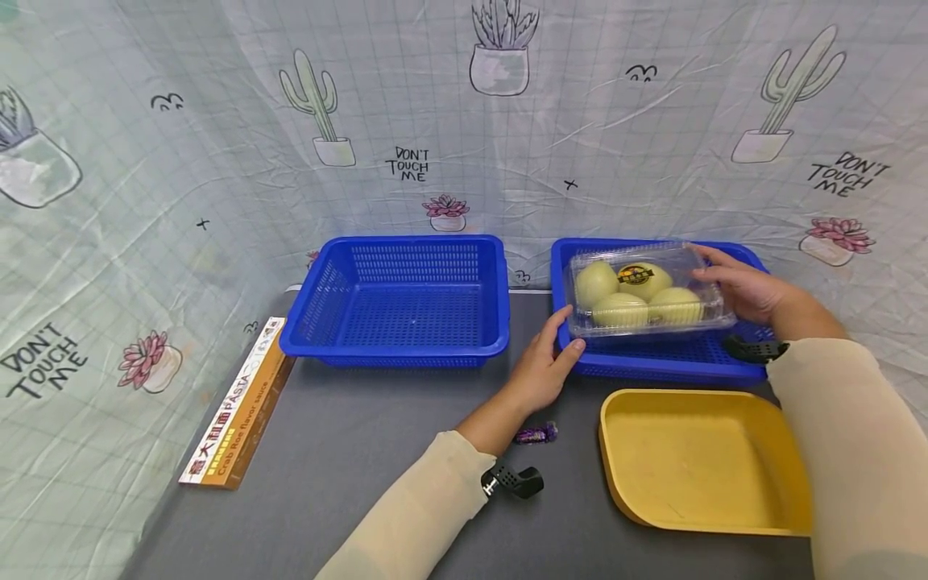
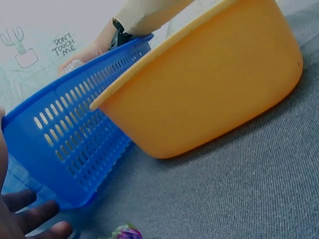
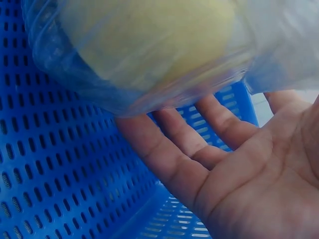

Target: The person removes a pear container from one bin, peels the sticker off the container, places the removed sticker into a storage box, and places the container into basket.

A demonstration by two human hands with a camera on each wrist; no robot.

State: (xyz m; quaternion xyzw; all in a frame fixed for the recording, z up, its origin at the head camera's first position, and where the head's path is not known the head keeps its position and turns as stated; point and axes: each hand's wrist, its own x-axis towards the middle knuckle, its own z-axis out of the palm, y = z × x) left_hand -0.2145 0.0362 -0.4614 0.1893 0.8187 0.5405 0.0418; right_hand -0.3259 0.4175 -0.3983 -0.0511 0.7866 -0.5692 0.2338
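In the right grip (image 1: 748, 288), one end of a clear container (image 1: 714, 312) of pale fruit (image 1: 625, 310) is held, its long axis directed leftward from there above a blue basket (image 1: 652, 369). The left grip (image 1: 542, 366), loosely spread, is placed at the basket's edge, by the container's far end.

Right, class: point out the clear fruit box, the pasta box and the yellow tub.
Clear fruit box (image 1: 635, 275): head view, lid sticker.
Pasta box (image 1: 235, 396): head view, PASTA lettering.
Yellow tub (image 1: 696, 459): head view, inside floor.
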